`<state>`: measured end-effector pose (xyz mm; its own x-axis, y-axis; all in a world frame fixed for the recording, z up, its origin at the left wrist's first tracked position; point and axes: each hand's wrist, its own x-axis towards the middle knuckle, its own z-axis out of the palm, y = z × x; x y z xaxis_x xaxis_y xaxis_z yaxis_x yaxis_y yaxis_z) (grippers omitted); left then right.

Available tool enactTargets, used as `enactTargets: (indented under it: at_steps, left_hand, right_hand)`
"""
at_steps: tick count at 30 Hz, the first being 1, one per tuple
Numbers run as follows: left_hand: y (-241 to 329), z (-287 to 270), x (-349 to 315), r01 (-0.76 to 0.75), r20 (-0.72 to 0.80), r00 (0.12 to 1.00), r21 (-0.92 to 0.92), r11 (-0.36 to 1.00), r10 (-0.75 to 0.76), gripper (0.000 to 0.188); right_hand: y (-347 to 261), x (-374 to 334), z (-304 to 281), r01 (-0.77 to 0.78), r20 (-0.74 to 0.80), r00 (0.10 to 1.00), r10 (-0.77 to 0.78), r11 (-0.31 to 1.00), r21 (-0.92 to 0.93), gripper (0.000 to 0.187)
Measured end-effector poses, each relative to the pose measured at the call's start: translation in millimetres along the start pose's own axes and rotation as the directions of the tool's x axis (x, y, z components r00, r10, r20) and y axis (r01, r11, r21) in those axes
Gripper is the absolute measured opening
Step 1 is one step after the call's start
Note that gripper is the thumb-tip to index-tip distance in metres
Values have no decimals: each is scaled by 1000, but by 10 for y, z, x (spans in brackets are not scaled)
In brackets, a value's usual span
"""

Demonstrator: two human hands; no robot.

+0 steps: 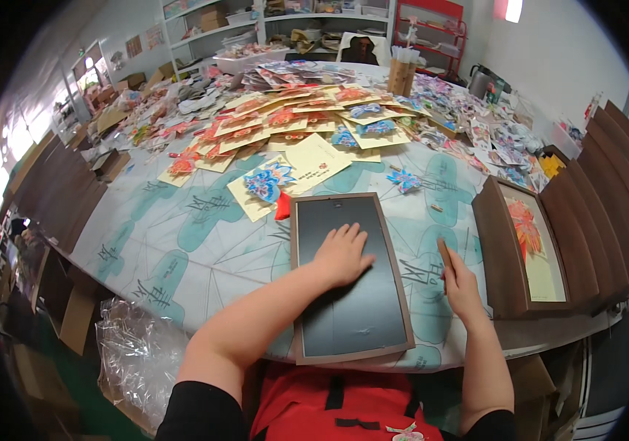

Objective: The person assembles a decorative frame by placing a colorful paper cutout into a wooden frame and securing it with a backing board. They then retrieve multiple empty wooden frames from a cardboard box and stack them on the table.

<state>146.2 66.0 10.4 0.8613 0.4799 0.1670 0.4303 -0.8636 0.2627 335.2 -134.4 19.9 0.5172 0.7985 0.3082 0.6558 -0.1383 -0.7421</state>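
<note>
A brown picture frame with a black back panel [355, 312] lies in front of me, close to the table's front edge. Spread out flat, my left hand [342, 257] rests on the upper part of that panel. My right hand [461, 287] is just right of the frame, its fingers closed around a short brown wooden stick [444, 253] that points up and away from me. Beyond the frame's top edge lie a cream card with a blue cut-out flower [264, 184], a small red piece [283, 206] and a loose blue flower [405, 181].
Brown frames [601, 220] stand in a row at the right, the nearest showing an orange flower [524, 228]. More frames [57, 195] stand at the left. Overlapping cards with flowers [285, 117] cover the table's far side. Clear plastic wrap [138, 353] sits below the left edge.
</note>
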Motion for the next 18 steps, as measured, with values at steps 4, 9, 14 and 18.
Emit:
enactTargets:
  at_steps: [4,9,14,18]
  left_hand:
    - [16,-85,-419,42,-91,995,103,994,-33,54]
    - [63,-84,-467,75,-164,985,72,995,-62,53]
    - [14,-21,-495,78,-269,961,27,997,-68,61]
    - [-26,7,-468,99,-213,971,-33,995,-104,65]
  right_hand:
    - [-800,440,354,-174,273,954,123,970,171,37]
    - [-676,1019,1081,129,290,946,-143,989,66,38]
    - [-597,1303,1488,135,329,935,-135,991,23,38]
    - [-673,1525,1622,171,416,901,-125,982,-76,33]
